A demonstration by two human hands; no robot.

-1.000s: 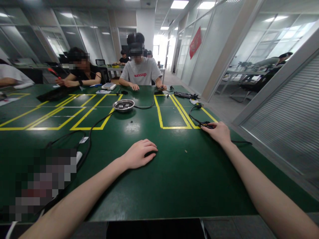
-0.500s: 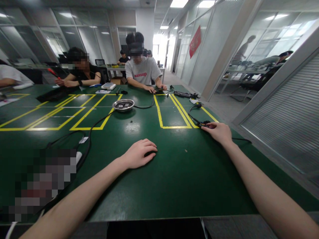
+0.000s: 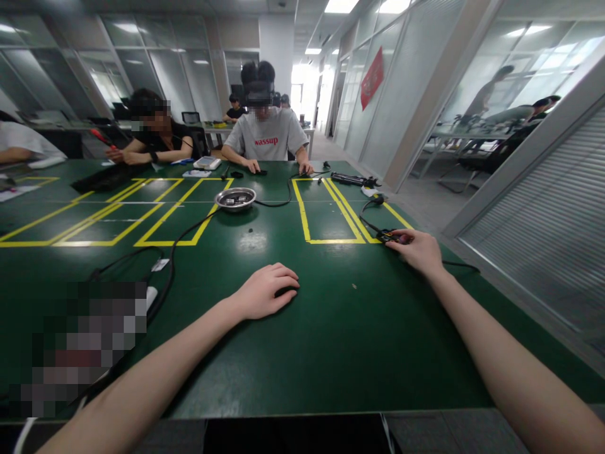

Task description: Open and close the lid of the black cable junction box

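My left hand (image 3: 267, 291) rests on the green table (image 3: 326, 340), its fingers loosely curved and apart, with nothing in it. Farther right, my right hand (image 3: 420, 251) pinches a small dark device with colored wires (image 3: 393, 237) at the corner of a yellow tape outline. The fingers hide part of this device, and its exact kind is unclear. Just beyond it, a black cable (image 3: 368, 221) curves up to a black plug (image 3: 378, 198). A metal bowl (image 3: 235, 208) with several shiny metal parts stands beyond my left hand.
Black cables run across the table's left side, near a blurred-out object (image 3: 89, 347). A folded black tripod-like thing (image 3: 354, 180) lies at the far right. Opposite sits a co-worker in a grey shirt (image 3: 267, 135); another person in black (image 3: 163, 139) sits to the left.
The co-worker opposite has moved one hand to the left, apart from the other. The device in my right hand has turned slightly; my left hand stays put.
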